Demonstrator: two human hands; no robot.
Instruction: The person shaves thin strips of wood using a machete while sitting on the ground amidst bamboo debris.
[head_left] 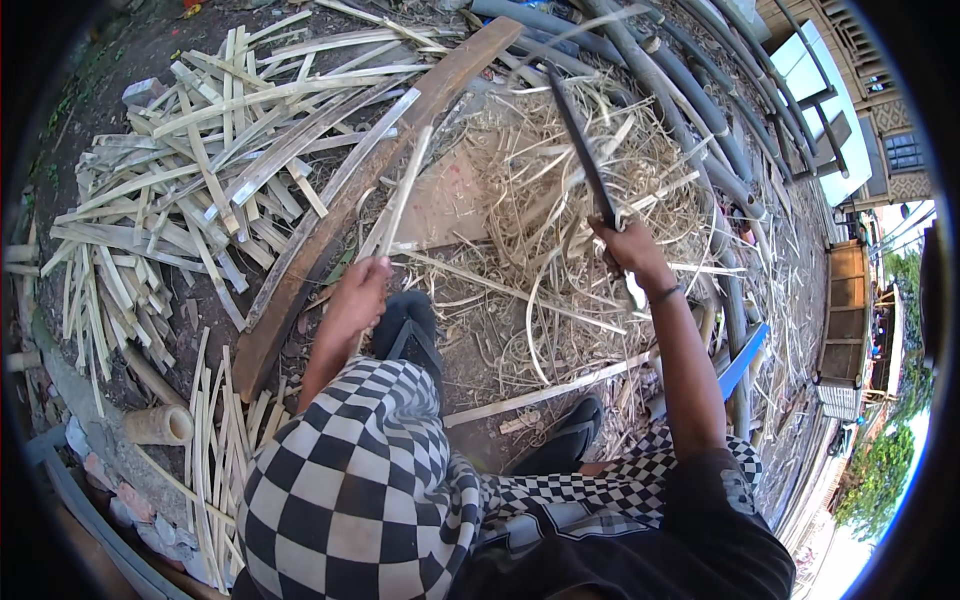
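Right hand [632,248] outstretched, fingers round a long knife [580,140] (tilted left), left hand [357,298] lower, fingers gripping a pale strip [407,190].

Your left hand [358,300] is curled in a grip, its forearm [324,358] slanting up behind it; well apart to its right and farther forward, your right hand [632,248] is clenched, your right arm [690,370] stretched out behind it
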